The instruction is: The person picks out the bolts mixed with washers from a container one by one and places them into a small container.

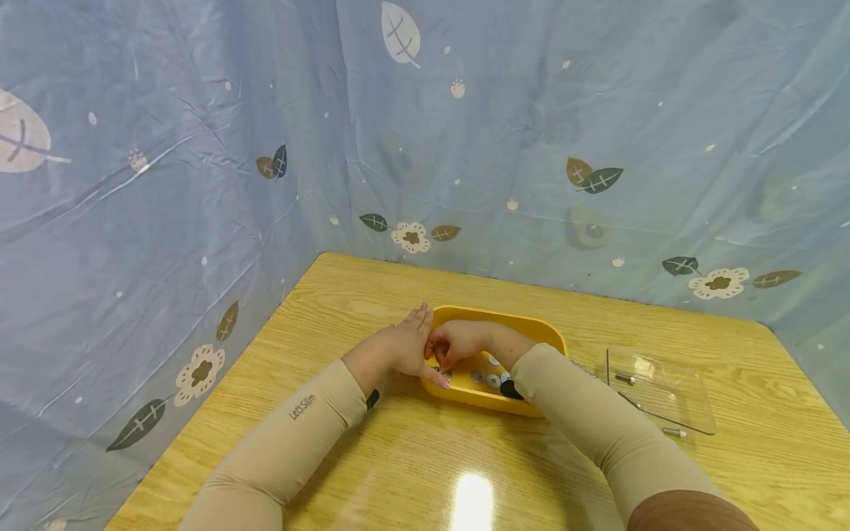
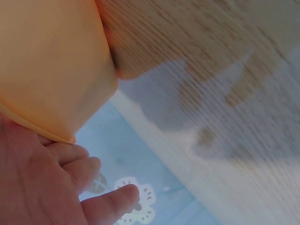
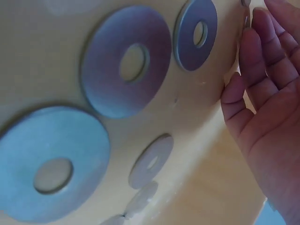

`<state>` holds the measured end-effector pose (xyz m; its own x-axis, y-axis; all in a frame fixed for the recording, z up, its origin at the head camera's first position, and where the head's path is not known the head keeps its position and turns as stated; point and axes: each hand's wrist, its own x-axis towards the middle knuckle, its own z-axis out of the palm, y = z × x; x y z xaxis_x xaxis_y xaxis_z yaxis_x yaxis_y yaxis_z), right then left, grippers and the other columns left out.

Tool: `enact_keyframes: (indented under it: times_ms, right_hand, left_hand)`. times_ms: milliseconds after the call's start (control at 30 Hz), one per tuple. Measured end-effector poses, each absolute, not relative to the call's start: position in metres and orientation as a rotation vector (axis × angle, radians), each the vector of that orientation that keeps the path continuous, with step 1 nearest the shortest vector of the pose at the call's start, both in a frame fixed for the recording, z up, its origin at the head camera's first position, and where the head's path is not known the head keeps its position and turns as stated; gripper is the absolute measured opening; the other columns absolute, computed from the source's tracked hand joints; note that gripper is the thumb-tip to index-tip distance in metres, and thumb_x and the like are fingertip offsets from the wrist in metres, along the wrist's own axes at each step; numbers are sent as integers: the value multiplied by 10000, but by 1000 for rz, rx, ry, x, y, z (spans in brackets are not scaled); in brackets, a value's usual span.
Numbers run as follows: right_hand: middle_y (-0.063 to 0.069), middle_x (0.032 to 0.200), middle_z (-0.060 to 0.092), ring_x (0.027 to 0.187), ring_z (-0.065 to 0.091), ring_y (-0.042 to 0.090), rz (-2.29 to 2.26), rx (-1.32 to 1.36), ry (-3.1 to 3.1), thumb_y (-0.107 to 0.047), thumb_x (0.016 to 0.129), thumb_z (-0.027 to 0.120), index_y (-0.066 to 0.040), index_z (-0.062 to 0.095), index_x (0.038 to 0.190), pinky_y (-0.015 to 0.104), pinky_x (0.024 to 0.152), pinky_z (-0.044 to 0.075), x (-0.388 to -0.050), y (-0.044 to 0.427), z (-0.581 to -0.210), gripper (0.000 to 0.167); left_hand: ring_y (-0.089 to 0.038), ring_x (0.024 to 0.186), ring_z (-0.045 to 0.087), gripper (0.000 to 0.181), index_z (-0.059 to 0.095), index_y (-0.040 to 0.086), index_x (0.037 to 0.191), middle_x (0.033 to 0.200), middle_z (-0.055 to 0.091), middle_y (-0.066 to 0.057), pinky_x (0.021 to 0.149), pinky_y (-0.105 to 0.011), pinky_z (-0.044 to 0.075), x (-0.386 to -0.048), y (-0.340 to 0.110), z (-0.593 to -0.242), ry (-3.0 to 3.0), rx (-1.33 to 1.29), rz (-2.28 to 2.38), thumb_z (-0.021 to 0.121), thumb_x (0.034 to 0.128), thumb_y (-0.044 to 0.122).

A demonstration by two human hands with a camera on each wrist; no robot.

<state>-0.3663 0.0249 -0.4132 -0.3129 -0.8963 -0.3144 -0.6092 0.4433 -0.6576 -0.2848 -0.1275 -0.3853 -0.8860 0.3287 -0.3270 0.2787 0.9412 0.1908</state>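
Note:
A yellow oblong tub (image 1: pixel 554 332) stands on the table with several flat metal washers (image 1: pixel 493 380) on its floor. My left hand (image 1: pixel 406 346) holds the tub's left end. Its thumb lies along the near side, and in the left wrist view its other fingers reach past the rim (image 2: pixel 47 133). Inside that end, my right hand (image 1: pixel 461 341) pinches a small metal piece, seen edge-on in the right wrist view and looking like a washer (image 3: pixel 247 19). Larger washers (image 3: pixel 126 61) and smaller washers (image 3: pixel 151 160) lie close to this hand. The pinched piece is mostly hidden by fingers.
Right of the tub lies a clear plastic panel (image 1: pixel 664 391), with bolts (image 1: pixel 674 432) on and beside it. The wood-grain table (image 1: pixel 398 472) extends around the tub. A blue leaf-print curtain (image 1: pixel 505 147) hangs along its back and left edges.

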Motion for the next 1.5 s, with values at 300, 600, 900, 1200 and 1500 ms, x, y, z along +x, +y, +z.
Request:
enact_keyframes:
  times_ms: [300, 600, 900, 1200, 1500]
  right_hand:
    - [25, 693, 599, 590, 506, 61, -661, -1218, 1917, 44, 790, 658, 28, 589, 1065, 188, 576, 429, -369, 27, -419, 284]
    - [-23, 656, 549, 573, 472, 48, -614, -1286, 1913, 8, 773, 692, -4, 625, 970, 179, 559, 415, -367, 26, -421, 208]
    - [-36, 651, 508, 568, 436, 48, -591, -1309, 1917, 1, 757, 712, -4, 617, 933, 174, 543, 385, -364, 23, -420, 201]
    - [-40, 673, 492, 593, 424, 58, -540, -1370, 1964, -9, 749, 718, -58, 602, 901, 183, 546, 380, -358, 25, -424, 197]
    - [-80, 656, 485, 599, 418, 42, -551, -1368, 2030, -27, 773, 702, -113, 618, 824, 175, 554, 370, -351, 27, -427, 131]
  left_hand:
    - [-227, 1395, -46, 1332, -63, 62, 1462, 1518, -127, -107, 1065, -520, 204, -288, -128, -384, 2737, 456, 213, 607, 564, 783]
    - [-245, 1394, -39, 1333, -60, 35, 1457, 1513, -128, -133, 1064, -505, 220, -287, -126, -383, 2740, 479, 180, 604, 574, 781]
    - [-243, 1397, -23, 1360, -38, 34, 1461, 1520, -102, -138, 1063, -505, 225, -289, -127, -385, 2756, 492, 167, 595, 539, 808]
    - [-245, 1396, -36, 1364, -52, 42, 1460, 1518, -113, -134, 1062, -504, 225, -289, -128, -385, 2741, 492, 148, 560, 530, 829]
    - [-245, 1395, -33, 1366, -46, 46, 1463, 1521, -101, -134, 1061, -504, 230, -289, -127, -387, 2741, 501, 123, 547, 523, 840]
